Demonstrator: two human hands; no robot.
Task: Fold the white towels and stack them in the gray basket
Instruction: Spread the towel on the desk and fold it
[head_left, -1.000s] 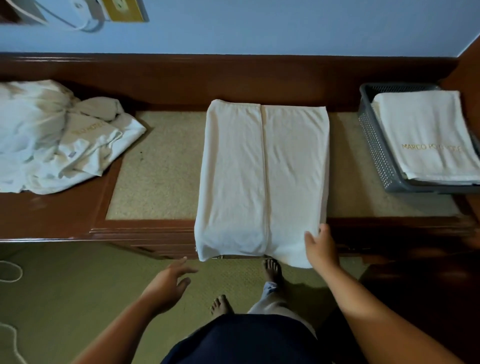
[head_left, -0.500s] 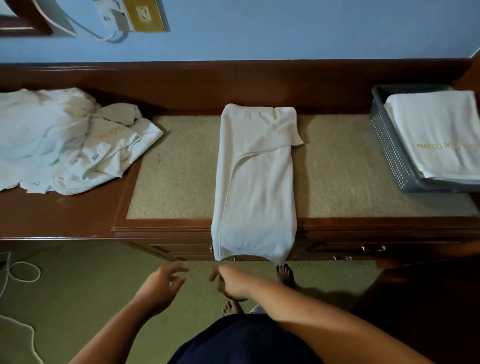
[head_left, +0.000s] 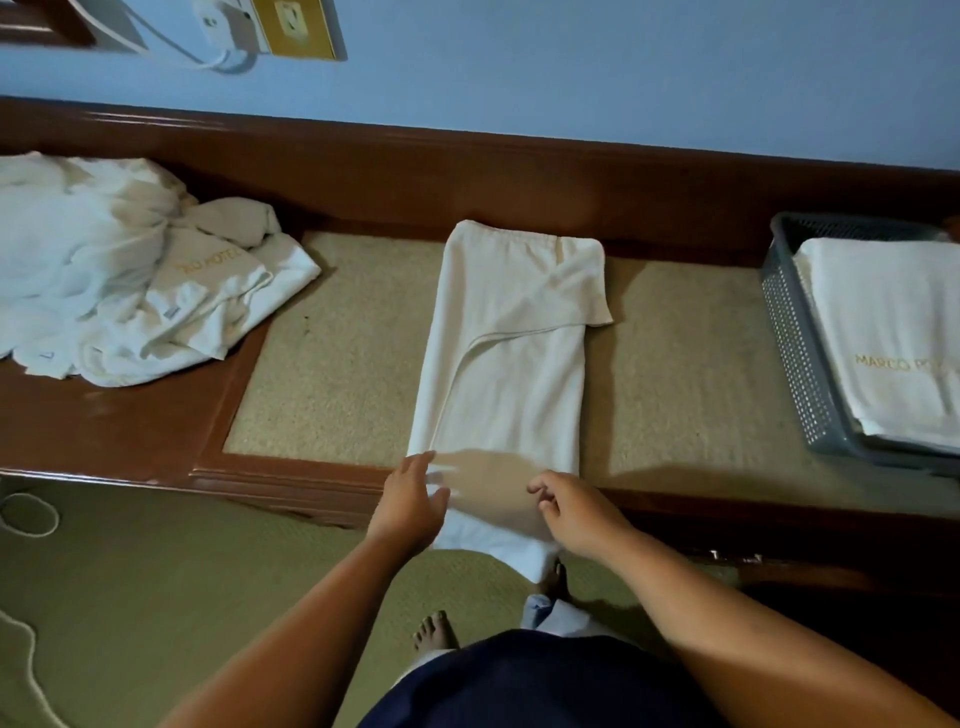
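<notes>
Both hands have come up to the towel — left hand straight-fingered on its near edge, right hand curled, pinching or not I can't tell. It lies narrow at centre; folded towels fill the gray basket at three o'clock — crumpled pile waits at nine.

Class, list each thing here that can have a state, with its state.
middle towel: folded lengthwise, near end hanging off the bench.
towel pile: crumpled, unfolded.
gray basket: holds folded towels.
left hand: open, at the middle towel's left edge.
right hand: curled at the towel; grip unclear.
</notes>
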